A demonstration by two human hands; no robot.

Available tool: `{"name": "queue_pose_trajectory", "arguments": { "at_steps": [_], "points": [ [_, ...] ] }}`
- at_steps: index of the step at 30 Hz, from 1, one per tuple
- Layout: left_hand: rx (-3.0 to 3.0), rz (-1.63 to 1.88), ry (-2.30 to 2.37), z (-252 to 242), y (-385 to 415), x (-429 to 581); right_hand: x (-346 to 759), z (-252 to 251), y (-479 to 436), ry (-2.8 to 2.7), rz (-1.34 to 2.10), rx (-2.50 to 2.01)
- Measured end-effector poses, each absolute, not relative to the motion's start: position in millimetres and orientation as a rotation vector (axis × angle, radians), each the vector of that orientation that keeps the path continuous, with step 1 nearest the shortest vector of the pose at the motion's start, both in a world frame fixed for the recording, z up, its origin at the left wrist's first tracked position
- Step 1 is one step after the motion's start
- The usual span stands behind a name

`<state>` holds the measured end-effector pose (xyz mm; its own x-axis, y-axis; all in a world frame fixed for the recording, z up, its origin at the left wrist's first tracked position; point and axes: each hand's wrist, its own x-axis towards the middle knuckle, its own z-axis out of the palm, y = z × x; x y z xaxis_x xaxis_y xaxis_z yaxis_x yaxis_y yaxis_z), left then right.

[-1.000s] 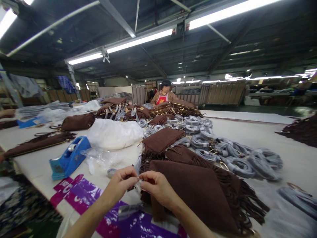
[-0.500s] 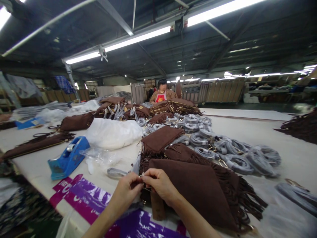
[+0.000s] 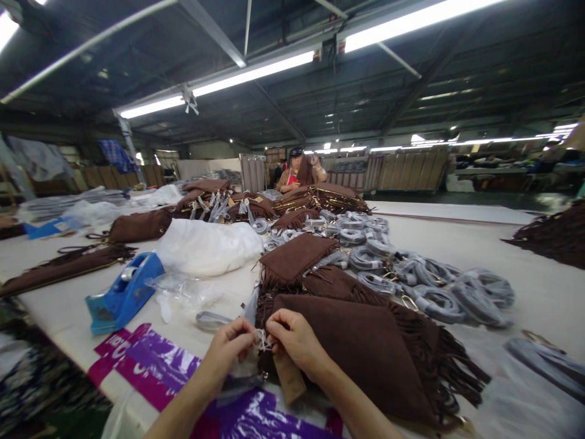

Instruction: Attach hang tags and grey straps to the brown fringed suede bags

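Observation:
A brown fringed bag (image 3: 356, 341) lies flat in front of me. At its near left edge, a thin white string (image 3: 262, 339) is bunched between my two hands. My left hand (image 3: 231, 349) is closed in a pinch at the left side of the string. Across from it, my right hand (image 3: 295, 342) pinches the string's other side, with its wrist over the bag. From the string hangs a tan cardboard hang tag (image 3: 289, 379), tilted below my right fingers. The exact hold of the fingertips is partly hidden.
A blue tape dispenser (image 3: 123, 292) stands left, behind purple printed plastic (image 3: 159, 363). White wrapping (image 3: 210, 244) lies beyond it. More brown bags (image 3: 297, 259) and grey wrapped straps (image 3: 439, 302) cover the middle and right. A co-worker (image 3: 299, 171) is across the table, holding up brown material.
My hands have moved slightly apart, and the string between them shows more. The hang tag has swung to a slant. Across the table, the co-worker has raised a brown piece.

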<state>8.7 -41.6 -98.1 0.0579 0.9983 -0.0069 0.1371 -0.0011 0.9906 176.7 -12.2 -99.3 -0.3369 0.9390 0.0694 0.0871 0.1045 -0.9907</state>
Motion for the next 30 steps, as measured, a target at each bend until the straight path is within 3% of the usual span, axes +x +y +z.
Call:
{"name": "queue_pose_trajectory", "arguments": {
  "at_steps": [6, 11, 14, 21, 26, 30],
  "points": [
    [0.818, 1.067, 0.925, -96, -40, 0, 199, -89, -14, -2.137, 1.253, -0.671],
    [0.736, 1.157, 0.971, -100, -41, -5, 197, -90, -21, -2.502, 0.944, -0.534],
    [0.853, 1.173, 0.968, -99, -44, -4, 191, -92, -24, -2.44, 0.811, -0.6],
    [1.114, 1.159, 0.967, -95, -49, -6, 175, -87, -26, -2.556, 0.44, -1.254],
    [1.727, 0.944, 1.141, -85, -46, -4, 169, -90, -23, -2.563, 0.427, -1.154],
    [2.026, 0.836, 1.135, -68, -42, 1, 182, -97, -18, -2.35, 0.628, -1.003]
  ]
}}
